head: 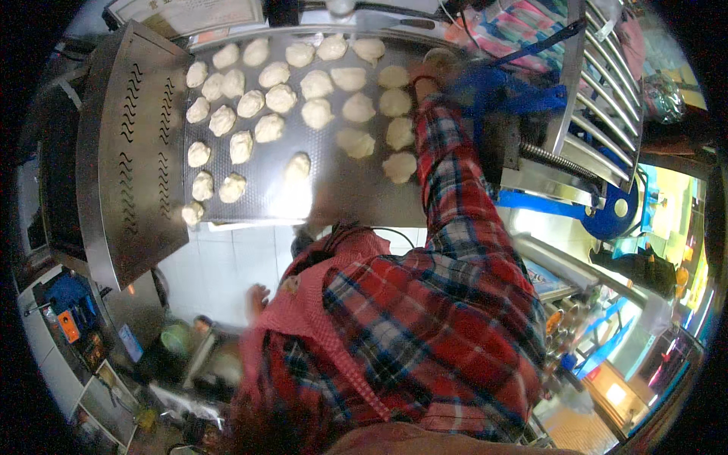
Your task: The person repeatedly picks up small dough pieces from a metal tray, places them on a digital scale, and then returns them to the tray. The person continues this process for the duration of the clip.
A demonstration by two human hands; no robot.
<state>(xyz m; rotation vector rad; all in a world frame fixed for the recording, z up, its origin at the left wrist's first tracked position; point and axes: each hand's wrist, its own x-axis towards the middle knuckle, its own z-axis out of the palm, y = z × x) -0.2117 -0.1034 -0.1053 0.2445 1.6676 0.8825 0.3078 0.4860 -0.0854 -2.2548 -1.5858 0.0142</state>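
Several lumps of pale dough (pixel 315 114) lie spread over a shiny metal worktop (pixel 364 202). Those on the right look flatter and form a loose column. My right arm, in a red plaid sleeve, reaches across the right side of the worktop. At its far right corner is my right hand (pixel 441 63), close to the flattened pieces (pixel 393 76); blur and shadow hide its fingers and anything in them. My left hand (pixel 259 298) hangs low beside my pink apron (pixel 307 313), away from the dough. It is blurred, and its finger position is unclear.
A stainless panel with wavy slots (pixel 145 153) borders the worktop on the left. On the right stands a machine with a metal bar guard (pixel 606 96), blue parts and a coil spring (pixel 560 159). A knife (pixel 406 24) lies along the back. Pale floor tiles (pixel 222 267) show below.
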